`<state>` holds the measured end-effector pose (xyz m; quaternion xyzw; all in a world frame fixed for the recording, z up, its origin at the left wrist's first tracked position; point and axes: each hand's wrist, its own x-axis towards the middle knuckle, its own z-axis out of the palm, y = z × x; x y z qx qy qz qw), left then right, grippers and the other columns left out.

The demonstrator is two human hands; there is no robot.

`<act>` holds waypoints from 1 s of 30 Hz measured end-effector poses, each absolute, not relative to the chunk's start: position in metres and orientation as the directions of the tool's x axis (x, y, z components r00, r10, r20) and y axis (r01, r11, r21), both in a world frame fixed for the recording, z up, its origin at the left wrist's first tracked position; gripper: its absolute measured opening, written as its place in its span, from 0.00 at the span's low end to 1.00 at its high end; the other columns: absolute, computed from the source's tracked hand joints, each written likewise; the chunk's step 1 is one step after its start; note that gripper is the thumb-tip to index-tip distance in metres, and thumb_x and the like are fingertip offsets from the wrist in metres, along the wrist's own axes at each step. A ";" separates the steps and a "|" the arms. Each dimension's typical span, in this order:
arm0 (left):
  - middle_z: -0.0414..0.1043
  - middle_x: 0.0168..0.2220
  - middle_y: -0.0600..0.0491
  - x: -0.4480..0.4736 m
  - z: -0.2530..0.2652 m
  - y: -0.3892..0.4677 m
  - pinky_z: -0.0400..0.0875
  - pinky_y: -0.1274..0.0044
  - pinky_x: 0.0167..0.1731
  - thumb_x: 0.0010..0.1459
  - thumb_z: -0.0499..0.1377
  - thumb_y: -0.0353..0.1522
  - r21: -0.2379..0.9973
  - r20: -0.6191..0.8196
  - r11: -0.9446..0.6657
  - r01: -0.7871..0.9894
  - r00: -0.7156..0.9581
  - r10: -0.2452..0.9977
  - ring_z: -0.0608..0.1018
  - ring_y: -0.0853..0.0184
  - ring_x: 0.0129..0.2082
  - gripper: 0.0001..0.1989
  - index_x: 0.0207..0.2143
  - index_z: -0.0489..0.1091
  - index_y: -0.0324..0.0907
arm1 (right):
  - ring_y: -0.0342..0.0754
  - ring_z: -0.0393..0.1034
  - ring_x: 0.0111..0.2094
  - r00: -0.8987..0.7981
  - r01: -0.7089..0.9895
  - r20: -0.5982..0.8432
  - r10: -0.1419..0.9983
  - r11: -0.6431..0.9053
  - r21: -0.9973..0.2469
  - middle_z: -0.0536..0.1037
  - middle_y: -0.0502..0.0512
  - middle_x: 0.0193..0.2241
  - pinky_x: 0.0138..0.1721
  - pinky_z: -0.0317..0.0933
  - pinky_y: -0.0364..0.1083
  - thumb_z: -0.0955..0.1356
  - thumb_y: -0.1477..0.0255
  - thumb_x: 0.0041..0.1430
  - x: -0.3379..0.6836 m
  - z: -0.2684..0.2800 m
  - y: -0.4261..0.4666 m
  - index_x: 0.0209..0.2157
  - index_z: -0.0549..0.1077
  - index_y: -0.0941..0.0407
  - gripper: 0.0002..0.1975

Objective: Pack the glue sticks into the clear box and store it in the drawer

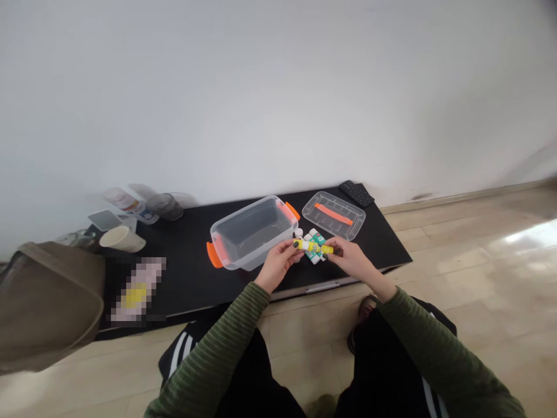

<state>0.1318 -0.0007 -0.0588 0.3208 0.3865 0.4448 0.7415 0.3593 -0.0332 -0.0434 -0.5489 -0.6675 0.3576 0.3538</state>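
A yellow glue stick (314, 247) with a white part lies level between my two hands above the table's front part. My left hand (278, 261) pinches its left end, and my right hand (349, 256) grips its right end. Just behind and below it are several white and green tubes (316, 237), partly covered by the glue stick and my fingers. To the left stands a clear plastic box (243, 255) with orange latches and nothing visible inside. Its clear lid (313, 203) with an orange handle rests flat at the right, behind my right hand.
The black table (187, 278) runs along the wall. On its left are a paper cup (122, 239), a glass (165, 206), a spray can (130, 204) and a brown bag (52, 307). A black remote-like object (357, 193) lies at the back right.
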 end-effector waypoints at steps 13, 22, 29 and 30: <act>0.80 0.41 0.47 0.128 -0.053 -0.009 0.75 0.71 0.50 0.46 0.73 0.37 0.855 -0.258 0.374 -0.358 0.330 0.908 0.81 0.66 0.40 0.21 0.41 0.77 0.36 | 0.45 0.71 0.29 -0.154 0.489 0.071 0.985 0.138 -0.861 0.80 0.51 0.31 0.36 0.65 0.45 0.69 0.66 0.55 0.357 -0.042 -0.035 0.44 0.79 0.54 0.16; 0.80 0.42 0.46 0.127 -0.059 -0.010 0.75 0.68 0.51 0.45 0.73 0.39 0.896 -0.214 0.321 -0.308 0.334 0.918 0.81 0.64 0.42 0.23 0.41 0.76 0.36 | 0.46 0.73 0.31 -0.143 0.497 0.018 0.990 0.087 -0.863 0.82 0.52 0.33 0.36 0.66 0.45 0.70 0.68 0.53 0.357 -0.048 -0.036 0.44 0.80 0.54 0.16; 0.80 0.42 0.46 0.127 -0.057 -0.009 0.77 0.69 0.48 0.45 0.73 0.39 0.920 -0.199 0.293 -0.261 0.332 0.922 0.81 0.63 0.41 0.23 0.41 0.76 0.36 | 0.47 0.75 0.32 -0.149 0.490 -0.018 0.989 0.058 -0.870 0.83 0.52 0.33 0.37 0.67 0.45 0.71 0.70 0.52 0.357 -0.053 -0.035 0.43 0.81 0.55 0.16; 0.80 0.42 0.46 0.127 -0.056 -0.009 0.77 0.69 0.47 0.45 0.73 0.39 0.925 -0.195 0.286 -0.252 0.332 0.923 0.81 0.63 0.41 0.23 0.41 0.76 0.36 | 0.47 0.75 0.32 -0.143 0.477 -0.020 0.989 0.051 -0.877 0.83 0.52 0.33 0.37 0.67 0.45 0.71 0.71 0.51 0.357 -0.054 -0.034 0.44 0.81 0.55 0.16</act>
